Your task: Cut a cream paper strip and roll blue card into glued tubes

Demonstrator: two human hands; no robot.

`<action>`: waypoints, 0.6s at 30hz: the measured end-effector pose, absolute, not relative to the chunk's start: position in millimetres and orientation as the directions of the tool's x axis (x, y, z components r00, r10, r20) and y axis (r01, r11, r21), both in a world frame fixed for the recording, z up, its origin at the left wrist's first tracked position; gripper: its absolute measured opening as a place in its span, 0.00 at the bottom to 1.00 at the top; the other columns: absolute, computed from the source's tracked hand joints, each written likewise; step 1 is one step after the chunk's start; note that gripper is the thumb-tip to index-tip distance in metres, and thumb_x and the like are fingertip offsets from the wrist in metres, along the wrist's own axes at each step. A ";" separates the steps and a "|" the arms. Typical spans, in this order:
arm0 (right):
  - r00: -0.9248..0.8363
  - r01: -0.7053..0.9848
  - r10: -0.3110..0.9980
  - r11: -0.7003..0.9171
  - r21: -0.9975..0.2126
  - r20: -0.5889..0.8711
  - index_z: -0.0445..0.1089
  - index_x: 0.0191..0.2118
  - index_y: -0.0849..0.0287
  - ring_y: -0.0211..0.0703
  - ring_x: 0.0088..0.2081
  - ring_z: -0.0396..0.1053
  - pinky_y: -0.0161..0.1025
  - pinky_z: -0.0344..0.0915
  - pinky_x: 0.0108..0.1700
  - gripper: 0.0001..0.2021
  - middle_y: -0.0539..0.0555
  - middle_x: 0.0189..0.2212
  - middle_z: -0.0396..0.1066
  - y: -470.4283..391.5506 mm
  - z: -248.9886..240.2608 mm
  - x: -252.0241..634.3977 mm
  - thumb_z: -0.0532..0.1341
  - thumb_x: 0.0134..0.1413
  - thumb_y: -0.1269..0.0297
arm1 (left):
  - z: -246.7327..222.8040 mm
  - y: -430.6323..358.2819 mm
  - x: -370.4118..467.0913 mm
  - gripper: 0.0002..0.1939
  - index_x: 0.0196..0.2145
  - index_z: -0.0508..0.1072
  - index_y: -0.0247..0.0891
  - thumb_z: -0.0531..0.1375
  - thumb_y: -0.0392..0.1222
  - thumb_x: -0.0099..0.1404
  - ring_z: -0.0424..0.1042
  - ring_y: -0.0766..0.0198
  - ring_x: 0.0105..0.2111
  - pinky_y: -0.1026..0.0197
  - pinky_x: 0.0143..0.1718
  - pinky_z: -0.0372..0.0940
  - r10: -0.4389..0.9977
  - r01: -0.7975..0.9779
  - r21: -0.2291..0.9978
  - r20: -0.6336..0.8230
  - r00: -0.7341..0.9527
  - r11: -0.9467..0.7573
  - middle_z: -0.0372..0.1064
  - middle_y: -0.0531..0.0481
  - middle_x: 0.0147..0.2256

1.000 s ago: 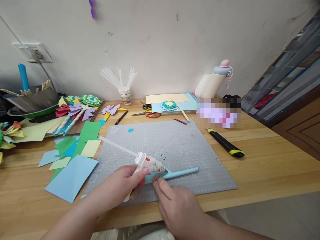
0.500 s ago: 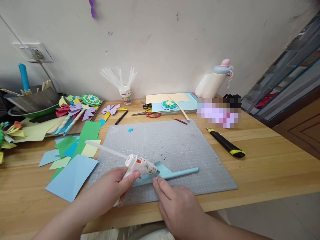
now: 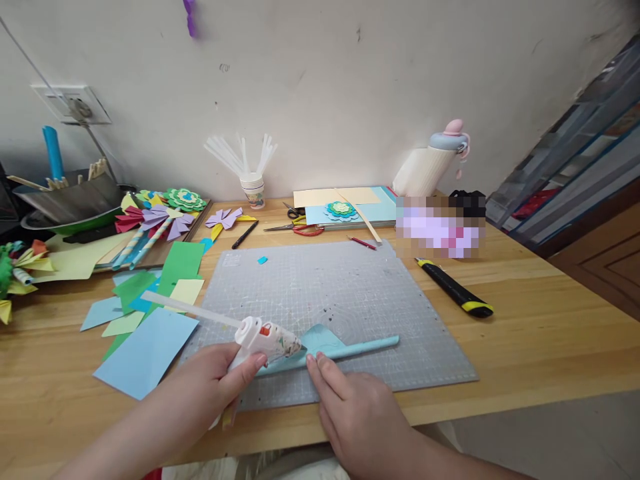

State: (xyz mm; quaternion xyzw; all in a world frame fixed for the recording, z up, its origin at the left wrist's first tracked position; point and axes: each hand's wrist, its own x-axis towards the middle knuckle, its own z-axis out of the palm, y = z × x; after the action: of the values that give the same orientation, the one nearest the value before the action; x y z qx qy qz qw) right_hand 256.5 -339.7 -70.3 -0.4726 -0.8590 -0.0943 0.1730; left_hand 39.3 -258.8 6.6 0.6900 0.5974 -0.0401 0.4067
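Note:
A white hot glue gun (image 3: 267, 339) is gripped in my left hand (image 3: 227, 377), its nozzle pointing right and a long clear glue stick (image 3: 190, 307) jutting from its back. The nozzle tip is at a light blue paper roll (image 3: 365, 346), close to the roll's loose flap. My right hand (image 3: 357, 407) is closed, with its fingertips pressing on the front edge of the roll. Whether the right fingers pinch the paper or only hold it down, I cannot tell. The roll lies on a grey cutting mat (image 3: 415, 313), and the glue gun hides its left part.
Coloured paper sheets (image 3: 147, 353) lie left of the mat. A black and yellow utility knife (image 3: 454, 287) lies to the right. Behind are scissors (image 3: 295, 229), a pencil (image 3: 361, 243), a cup of glue sticks (image 3: 253, 190) and a bottle (image 3: 440, 157). Paper flowers (image 3: 165, 217) sit back left.
My left hand has drawn the glue gun leftward along the paper, and its nozzle has moved away from my right fingertips. My right hand stays on the roll.

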 end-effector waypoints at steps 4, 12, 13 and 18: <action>-0.487 0.847 0.786 0.531 -0.012 0.382 0.68 0.54 0.76 0.44 0.25 0.72 0.40 0.69 0.25 0.23 0.66 0.49 0.72 -339.7 -72.3 257.0 0.50 0.53 0.75 | 5.9 -260.4 35.6 0.30 0.23 0.64 0.40 0.44 0.70 0.60 0.68 0.58 0.26 0.58 0.33 0.57 0.795 0.871 0.489 -0.540 0.275 0.031 0.69 0.51 0.20; -0.496 0.849 0.786 0.529 0.014 0.368 0.67 0.54 0.75 0.43 0.24 0.71 0.40 0.68 0.23 0.23 0.66 0.49 0.72 -340.8 -73.3 257.0 0.50 0.53 0.74 | 14.9 -262.1 36.5 0.32 0.18 0.63 0.40 0.43 0.71 0.58 0.68 0.56 0.26 0.58 0.33 0.55 0.811 0.924 0.384 -0.540 0.223 0.002 0.68 0.49 0.19; -0.499 0.848 0.784 0.530 0.018 0.369 0.67 0.55 0.75 0.43 0.24 0.71 0.40 0.67 0.22 0.23 0.66 0.49 0.72 -341.0 -73.1 256.9 0.50 0.54 0.74 | 16.0 -261.8 37.1 0.32 0.18 0.63 0.40 0.43 0.71 0.58 0.68 0.56 0.26 0.58 0.32 0.55 0.813 0.928 0.372 -0.541 0.217 0.000 0.67 0.49 0.19; -0.495 0.847 0.787 0.532 0.002 0.368 0.67 0.55 0.75 0.43 0.25 0.72 0.40 0.68 0.23 0.23 0.66 0.50 0.71 -340.9 -72.6 257.0 0.50 0.54 0.74 | 23.1 -259.5 42.9 0.29 0.21 0.65 0.40 0.45 0.69 0.56 0.66 0.56 0.26 0.59 0.29 0.55 0.851 0.938 0.346 -0.490 0.190 -0.010 0.67 0.49 0.20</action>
State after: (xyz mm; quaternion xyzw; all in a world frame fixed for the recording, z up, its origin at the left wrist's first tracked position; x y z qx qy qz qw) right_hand 257.0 -340.9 -72.6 -0.4752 -0.8597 -0.0917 0.1635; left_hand 42.9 -259.5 23.1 0.7070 0.6326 -0.0708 0.3081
